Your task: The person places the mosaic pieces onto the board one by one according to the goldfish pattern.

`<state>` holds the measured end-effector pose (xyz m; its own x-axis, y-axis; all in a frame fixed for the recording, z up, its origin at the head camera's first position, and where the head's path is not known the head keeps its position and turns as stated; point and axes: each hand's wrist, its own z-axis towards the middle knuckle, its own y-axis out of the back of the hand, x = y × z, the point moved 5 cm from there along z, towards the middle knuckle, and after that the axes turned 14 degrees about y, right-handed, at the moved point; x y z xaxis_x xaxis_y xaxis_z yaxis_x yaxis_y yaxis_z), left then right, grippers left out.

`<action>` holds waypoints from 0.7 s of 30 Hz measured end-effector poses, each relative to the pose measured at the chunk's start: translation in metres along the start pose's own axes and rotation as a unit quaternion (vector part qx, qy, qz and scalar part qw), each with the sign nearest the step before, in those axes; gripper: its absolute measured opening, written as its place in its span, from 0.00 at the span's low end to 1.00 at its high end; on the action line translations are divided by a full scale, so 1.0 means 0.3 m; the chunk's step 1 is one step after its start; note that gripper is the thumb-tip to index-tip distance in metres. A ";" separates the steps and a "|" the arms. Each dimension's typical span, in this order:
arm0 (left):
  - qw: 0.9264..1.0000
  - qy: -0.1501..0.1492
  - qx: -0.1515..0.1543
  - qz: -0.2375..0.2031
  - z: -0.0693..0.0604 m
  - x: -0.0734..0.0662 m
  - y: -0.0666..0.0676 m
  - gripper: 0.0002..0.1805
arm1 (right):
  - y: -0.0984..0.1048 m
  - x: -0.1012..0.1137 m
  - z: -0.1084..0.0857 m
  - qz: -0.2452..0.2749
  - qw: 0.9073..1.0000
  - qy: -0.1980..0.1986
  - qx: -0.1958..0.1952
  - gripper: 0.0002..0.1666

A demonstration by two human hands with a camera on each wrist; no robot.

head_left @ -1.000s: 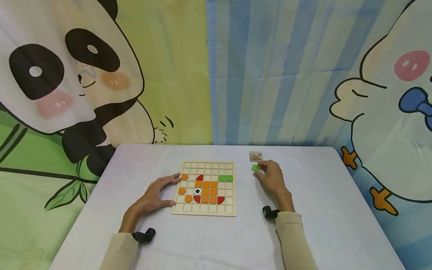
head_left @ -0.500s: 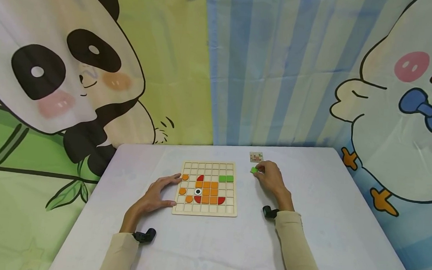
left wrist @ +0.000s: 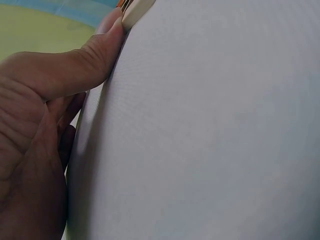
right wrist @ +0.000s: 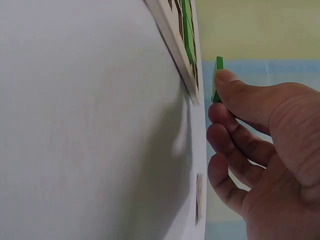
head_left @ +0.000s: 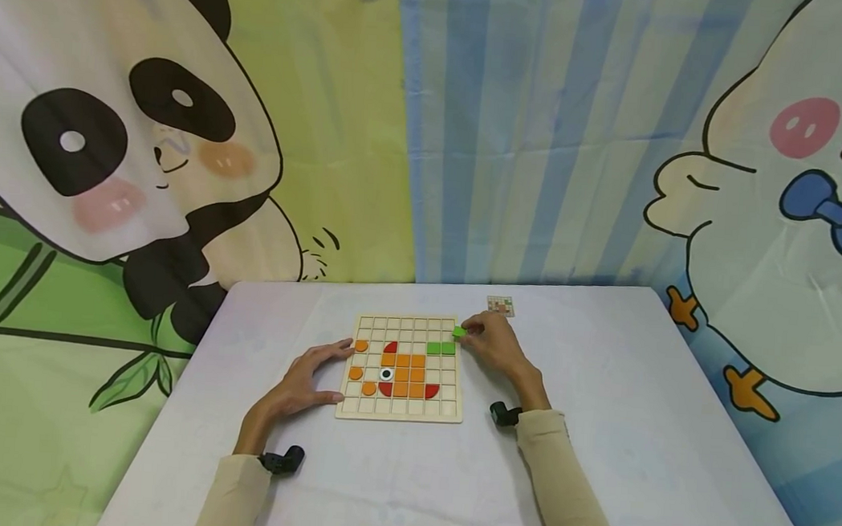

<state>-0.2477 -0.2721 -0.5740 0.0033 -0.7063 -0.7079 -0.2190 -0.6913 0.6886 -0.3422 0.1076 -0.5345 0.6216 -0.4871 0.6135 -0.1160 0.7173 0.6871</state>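
A wooden grid board point(head_left: 405, 408) lies on the table. Orange squares point(head_left: 401, 374), red quarter-round pieces point(head_left: 431, 391), orange discs point(head_left: 355, 373), an eye tile point(head_left: 386, 374) and two green squares point(head_left: 441, 349) sit in its cells. My left hand point(head_left: 298, 384) touches the board's left side with thumb and fingers spread; in the left wrist view, the thumb point(left wrist: 95, 55) meets the board's edge. Between thumb and fingertips my right hand point(head_left: 496, 344) pinches a green square tile point(right wrist: 219, 65), held above the board's upper right edge. The right wrist view shows the tile on edge, clear of the board.
A small pattern card point(head_left: 500, 305) lies beyond the right hand, near the back of the white table point(head_left: 407, 487). Behind the table hangs a printed curtain point(head_left: 508, 140) with cartoon animals.
My right hand has moved left with the green tile, from beside the pattern card to the board's upper right edge. The left hand stays at the board's left side.
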 end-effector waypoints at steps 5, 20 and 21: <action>1.000 -0.011 -0.003 0.000 -0.002 0.000 0.002 0.48 | -0.050 0.038 0.026 0.025 1.000 -0.009 0.008 0.13; 0.999 -0.048 -0.012 -0.005 -0.002 -0.003 0.008 0.47 | -0.126 0.073 0.074 0.012 0.999 -0.020 0.035 0.13; 0.999 -0.047 -0.013 -0.005 -0.003 -0.001 0.009 0.48 | -0.126 0.073 0.076 0.013 0.999 -0.020 0.035 0.13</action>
<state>-0.2475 -0.2737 -0.5717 -0.0863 -0.6832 -0.7251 -0.1947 -0.7022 0.6848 -0.3419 0.0586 -0.5381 0.5860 -0.4903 0.6451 -0.1855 0.6939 0.6958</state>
